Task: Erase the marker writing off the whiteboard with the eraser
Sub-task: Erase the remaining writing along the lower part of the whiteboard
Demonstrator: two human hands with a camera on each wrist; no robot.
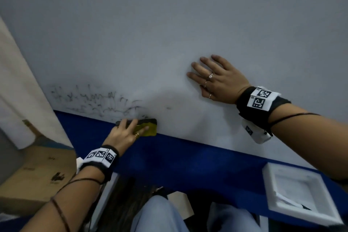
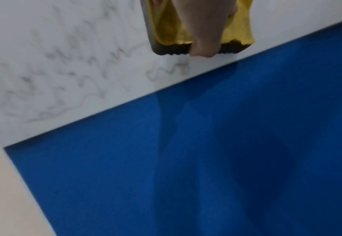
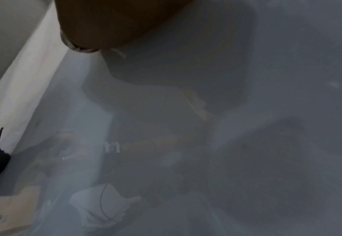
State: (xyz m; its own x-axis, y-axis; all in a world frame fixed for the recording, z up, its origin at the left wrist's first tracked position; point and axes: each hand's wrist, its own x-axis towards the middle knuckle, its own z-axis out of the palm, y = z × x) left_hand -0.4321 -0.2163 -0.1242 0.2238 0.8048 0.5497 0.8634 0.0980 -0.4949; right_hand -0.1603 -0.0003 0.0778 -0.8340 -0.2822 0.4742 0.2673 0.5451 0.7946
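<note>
The whiteboard (image 1: 169,34) fills the head view, with black marker writing (image 1: 90,100) smeared along its lower left part. My left hand (image 1: 128,132) grips the yellow eraser (image 1: 148,128) with its dark felt against the board's bottom edge, just right of the writing. In the left wrist view the eraser (image 2: 166,28) sits at the top with my thumb across it, and the faint writing (image 2: 65,71) lies to its left. My right hand (image 1: 212,79) lies flat on the board, fingers spread, far right of the eraser. In the right wrist view only the palm's heel (image 3: 115,20) shows against the whiteboard (image 3: 267,111).
A blue band (image 1: 169,156) runs under the board. A white foam tray (image 1: 299,192) rests at the lower right. A cardboard box (image 1: 37,171) stands at the lower left beside a white wall strip (image 1: 22,90). My knees in light trousers (image 1: 160,214) are below.
</note>
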